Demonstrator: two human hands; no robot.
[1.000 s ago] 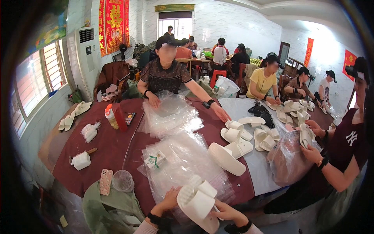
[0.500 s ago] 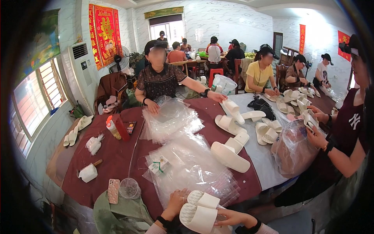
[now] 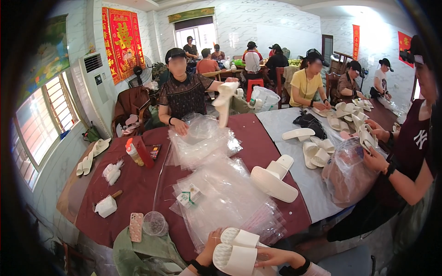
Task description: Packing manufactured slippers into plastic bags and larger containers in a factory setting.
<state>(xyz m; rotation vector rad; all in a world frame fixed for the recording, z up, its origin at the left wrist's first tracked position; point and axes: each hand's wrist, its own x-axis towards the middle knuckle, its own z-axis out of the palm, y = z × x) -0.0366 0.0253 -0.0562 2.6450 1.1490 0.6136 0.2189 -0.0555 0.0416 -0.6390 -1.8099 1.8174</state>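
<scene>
I hold a pair of white slide slippers point(image 3: 244, 240) at the table's near edge, one overlapping the other, quilted insoles facing up. My left hand point(image 3: 211, 244) is closed against their left side, its fingertips partly hidden behind them. My right hand point(image 3: 275, 256) grips them from the right, fingers by the strap. Just beyond lies a spread stack of clear plastic bags point(image 3: 230, 198), with a small white-and-green packet point(image 3: 189, 197) on top. Another pair of white slides point(image 3: 275, 180) rests right of the bags.
Across the table a person point(image 3: 186, 87) holds up white slippers point(image 3: 224, 102), one hand on more clear bags point(image 3: 202, 142). At right another person point(image 3: 416, 133) handles slippers beside a large plastic bag point(image 3: 348, 172). A phone point(image 3: 136, 226), a clear tub point(image 3: 155, 224) and bottles point(image 3: 134, 152) stand left.
The person across has lifted a pair of slippers off the table and drawn them back. My hands keep their hold on my pair, with the left hand slightly closer against it.
</scene>
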